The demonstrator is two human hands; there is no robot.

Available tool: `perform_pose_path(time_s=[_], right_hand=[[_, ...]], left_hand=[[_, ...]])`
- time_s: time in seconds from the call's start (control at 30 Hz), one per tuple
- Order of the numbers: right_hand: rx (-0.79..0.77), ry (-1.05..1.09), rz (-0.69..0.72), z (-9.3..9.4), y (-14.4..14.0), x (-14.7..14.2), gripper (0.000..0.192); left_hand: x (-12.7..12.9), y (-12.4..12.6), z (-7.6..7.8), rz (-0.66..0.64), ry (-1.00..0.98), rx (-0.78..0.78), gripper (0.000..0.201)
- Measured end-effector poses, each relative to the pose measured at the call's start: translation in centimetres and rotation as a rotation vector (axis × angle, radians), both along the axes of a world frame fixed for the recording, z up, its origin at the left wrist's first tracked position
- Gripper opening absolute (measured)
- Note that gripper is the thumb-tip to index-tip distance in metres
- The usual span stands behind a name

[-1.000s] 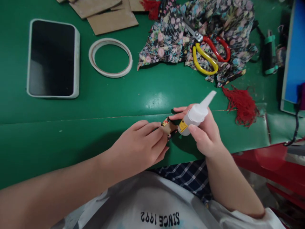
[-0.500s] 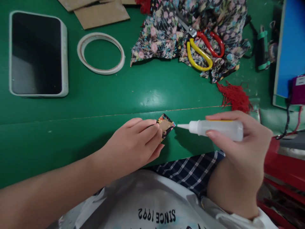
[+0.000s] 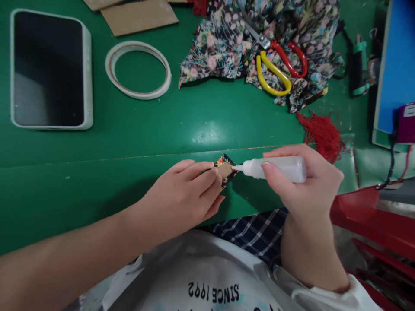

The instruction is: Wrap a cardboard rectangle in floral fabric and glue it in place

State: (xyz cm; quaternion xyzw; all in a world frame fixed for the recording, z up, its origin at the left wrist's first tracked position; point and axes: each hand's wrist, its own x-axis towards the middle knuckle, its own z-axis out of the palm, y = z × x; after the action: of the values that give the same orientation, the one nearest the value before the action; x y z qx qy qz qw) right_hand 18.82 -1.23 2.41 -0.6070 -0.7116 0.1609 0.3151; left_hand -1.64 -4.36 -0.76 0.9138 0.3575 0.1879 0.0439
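Note:
My left hand (image 3: 188, 194) presses a small cardboard piece wrapped in floral fabric (image 3: 225, 169) flat on the green table (image 3: 129, 142), fingertips on its left part. My right hand (image 3: 301, 181) grips a white glue bottle (image 3: 275, 168) held sideways. The bottle's nozzle tip touches the right edge of the small piece.
A tablet (image 3: 48, 69) lies at the far left, a tape ring (image 3: 138, 70) beside it, cardboard sheets (image 3: 139, 16) behind. Floral cloth (image 3: 227, 43) carries red and yellow scissors (image 3: 277, 71). A red tassel (image 3: 320, 134) lies right; a blue board (image 3: 397, 65) stands at the edge.
My right hand tipped the glue bottle from upright to sideways, swung out to the right, then moved left until the nozzle met the piece. My left hand stayed put.

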Motion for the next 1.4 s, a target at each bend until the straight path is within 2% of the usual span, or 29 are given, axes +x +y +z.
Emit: perform_pose_path(time_s=[0.1, 0.3, 0.47, 0.67, 0.73, 0.87, 0.93, 1.0, 1.2, 1.4], right_hand=[[0.012, 0.033, -0.014, -0.3, 0.1, -0.3, 0.015], [0.194, 0.332, -0.103, -1.6, 0.6, 0.7, 0.018], [0.015, 0.175, -0.086, -1.2, 0.3, 0.6, 0.012], [-0.017, 0.16, -0.115, -1.1, -0.1, -0.5, 0.013], [-0.031, 0.268, -0.109, -1.6, 0.2, -0.5, 0.013], [0.007, 0.653, -0.148, -2.5, 0.8, 0.3, 0.018], [0.002, 0.732, -0.141, -2.8, 1.0, 0.6, 0.019], [0.013, 0.668, -0.145, -2.9, 0.9, 0.6, 0.021], [0.149, 0.294, -0.173, -2.1, 0.0, -1.2, 0.018], [0.142, 0.174, -0.129, -1.5, -0.3, -1.7, 0.016]], left_hand=[[0.0, 0.1, 0.0, 0.002, 0.006, -0.004, 0.024], [0.1, 0.1, 0.1, 0.009, 0.008, -0.002, 0.024], [0.2, 0.1, 0.0, 0.006, 0.009, -0.019, 0.024], [0.0, 0.1, 0.0, 0.002, -0.001, -0.029, 0.024], [0.0, 0.1, 0.0, -0.001, 0.0, -0.03, 0.025], [0.1, 0.0, -0.1, 0.005, 0.003, -0.033, 0.024], [0.1, 0.0, 0.0, 0.01, 0.006, -0.036, 0.024], [0.2, 0.0, 0.0, 0.012, 0.007, -0.043, 0.024], [0.1, -0.1, 0.0, 0.018, 0.01, -0.052, 0.024], [0.0, -0.1, 0.0, 0.01, 0.014, -0.056, 0.025]])
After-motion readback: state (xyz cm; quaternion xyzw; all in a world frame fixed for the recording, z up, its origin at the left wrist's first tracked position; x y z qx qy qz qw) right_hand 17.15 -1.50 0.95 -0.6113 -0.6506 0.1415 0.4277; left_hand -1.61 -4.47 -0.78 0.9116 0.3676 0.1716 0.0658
